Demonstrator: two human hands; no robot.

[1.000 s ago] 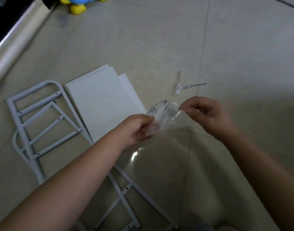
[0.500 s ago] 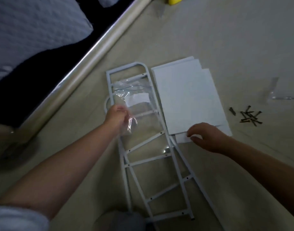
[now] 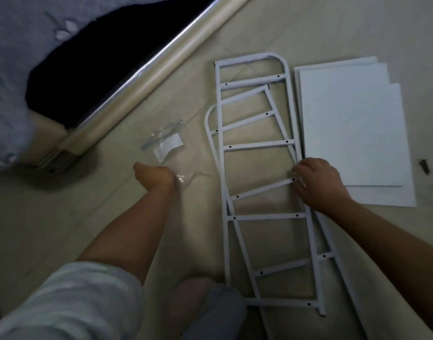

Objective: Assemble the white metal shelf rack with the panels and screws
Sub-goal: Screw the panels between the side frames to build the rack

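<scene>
Two white metal side frames lie stacked on the tiled floor, the upper frame (image 3: 257, 143) straight and the lower one skewed beneath it. My right hand (image 3: 318, 185) grips the frames at their right rail, fingers curled around the metal where a slanted crossbar ends. A stack of flat white panels (image 3: 353, 128) lies just right of the frames. Several dark screws (image 3: 425, 165) sit loose at the right edge. A clear plastic bag (image 3: 166, 143) with a white label lies on the floor left of the frames. My left hand (image 3: 156, 175) rests on its near edge, fingers hidden underneath.
A bed with a grey quilt (image 3: 9, 69) and a shiny beige side rail (image 3: 146, 77) runs diagonally across the upper left. My bent leg (image 3: 205, 305) is on the floor at the bottom, close to the frames' near end.
The bag has gone from above the frames down to the floor on their left, my left hand with it. My right hand has moved from the panels' near edge onto the frames' right rail.
</scene>
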